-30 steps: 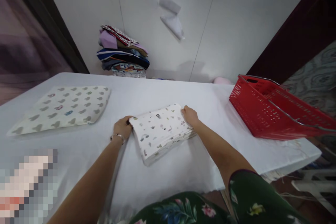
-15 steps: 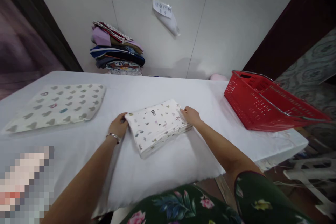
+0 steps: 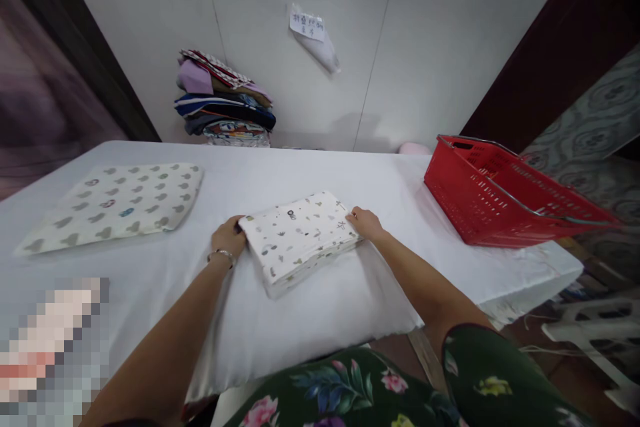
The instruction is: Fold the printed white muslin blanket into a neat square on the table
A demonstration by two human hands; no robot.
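Note:
A folded white cloth (image 3: 303, 233) with small printed figures lies in several layers in front of me. It rests on a plain white pillow or cushion (image 3: 310, 320) at the table's near edge. My left hand (image 3: 230, 239) grips the cloth's left corner, fingertips hidden beneath it. At the opposite end, my right hand (image 3: 367, 221) pinches the right edge between thumb and fingers. The cloth slants a little, its right end farther from me.
To the left, a cream cloth (image 3: 117, 203) with grey shapes lies flat on the white table (image 3: 320, 170). Stacked folded fabrics (image 3: 225, 100) stand against the wall. A red basket (image 3: 480, 200) sits on the right, beyond it a white plastic stool (image 3: 590, 340).
Both hands keep their hold at the two ends of the folded cloth. The view has shifted slightly; otherwise the cloth and hands look almost the same.

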